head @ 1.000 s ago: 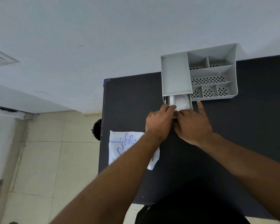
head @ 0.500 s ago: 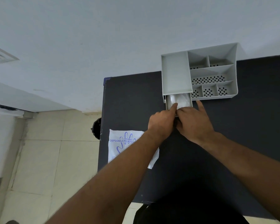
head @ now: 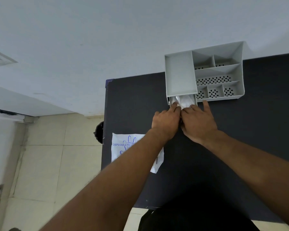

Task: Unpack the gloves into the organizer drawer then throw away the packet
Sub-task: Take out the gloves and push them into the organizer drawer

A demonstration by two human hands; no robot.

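Note:
A grey organizer (head: 180, 72) with several compartments stands at the far side of the dark table (head: 257, 130), against the wall. Its drawer (head: 169, 101) is pulled out a short way at the front left, with clear plastic gloves (head: 184, 100) inside. My left hand (head: 166, 122) and my right hand (head: 198, 124) rest side by side on the drawer's front, fingertips touching the gloves and the drawer edge; my right thumb points toward the organizer. The white glove packet (head: 123, 147) with blue print lies flat near the table's left edge, partly under my left forearm.
A dark round bin (head: 99, 132) shows on the tiled floor just past the table's left edge. The white wall runs behind the organizer. The table's left corner (head: 109, 80) is close to the drawer. My dark clothing fills the bottom of the view.
The drawer has slid further into the organizer under both hands, so less of the gloves shows. The packet has not moved.

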